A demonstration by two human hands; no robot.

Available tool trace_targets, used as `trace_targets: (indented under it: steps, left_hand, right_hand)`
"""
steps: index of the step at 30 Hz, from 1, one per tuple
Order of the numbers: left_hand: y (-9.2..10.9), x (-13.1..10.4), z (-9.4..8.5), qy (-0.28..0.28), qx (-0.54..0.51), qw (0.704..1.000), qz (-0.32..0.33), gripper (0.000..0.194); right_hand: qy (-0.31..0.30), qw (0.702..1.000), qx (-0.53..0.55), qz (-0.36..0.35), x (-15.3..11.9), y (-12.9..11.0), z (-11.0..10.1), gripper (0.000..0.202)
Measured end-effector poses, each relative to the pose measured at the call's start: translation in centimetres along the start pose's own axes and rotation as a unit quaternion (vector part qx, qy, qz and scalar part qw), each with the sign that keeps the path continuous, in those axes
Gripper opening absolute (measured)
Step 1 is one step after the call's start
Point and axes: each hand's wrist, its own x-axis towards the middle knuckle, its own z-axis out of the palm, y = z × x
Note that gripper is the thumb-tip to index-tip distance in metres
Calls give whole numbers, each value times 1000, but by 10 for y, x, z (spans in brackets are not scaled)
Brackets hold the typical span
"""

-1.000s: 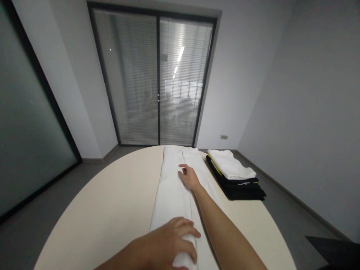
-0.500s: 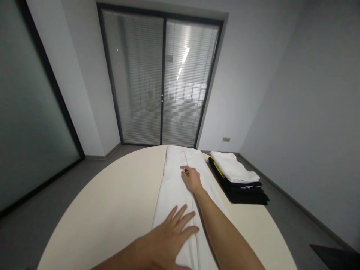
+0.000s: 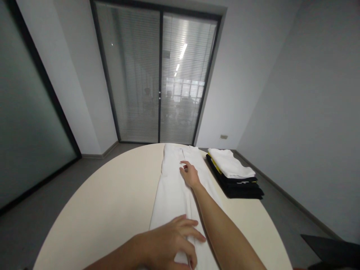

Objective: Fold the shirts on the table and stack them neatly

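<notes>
Far left: frosted panel [image 3: 33, 112] in a dark frame. Next, the round, pale worktop [image 3: 107, 202], with the glass door [image 3: 135, 82] (blinds down) beyond it. Left hand [image 3: 178, 240] lies low over the near part of the white cloth [image 3: 171, 191], fingers spread and bent; cannot tell whether its grip pinches fabric. The cloth lies in a long strip on the worktop, reaching the far edge, a lengthwise fold line down its middle. Right hand [image 3: 190, 174] is farther up the same cloth, thumb and forefinger parted, other fingers curled; its grip is not closed on fabric. Right of the cloth, near the worktop's edge: pile [image 3: 233, 191] of folded textiles, black below, some yellow showing, white piece [image 3: 232, 165] on top. Lower right: dark object [image 3: 332, 249], unidentified.
</notes>
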Motion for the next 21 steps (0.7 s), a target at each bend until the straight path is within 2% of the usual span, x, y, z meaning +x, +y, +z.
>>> trace_targets:
  steps: [5,9,12,18,21]
  left_hand:
    - [-1,1,1,-37,-2,999,7,17]
    - [0,2,4,-68,-7,998,8,14]
    - [5,3,5,-85,-20,996,-2,17]
    - [17,6,2,-85,-76,993,22,23]
    - [18,6,2,-84,-72,994,13,23]
  right_hand:
    - [-5,1000,-5,7,2,3,3,36]
    - [7,1000,19,9,3,5,3,36]
    - [-2,1000,-2,0,2,4,2,35]
    - [-6,1000,-2,9,1,3,1,34]
    - [-8,1000,0,9,2,3,1,35]
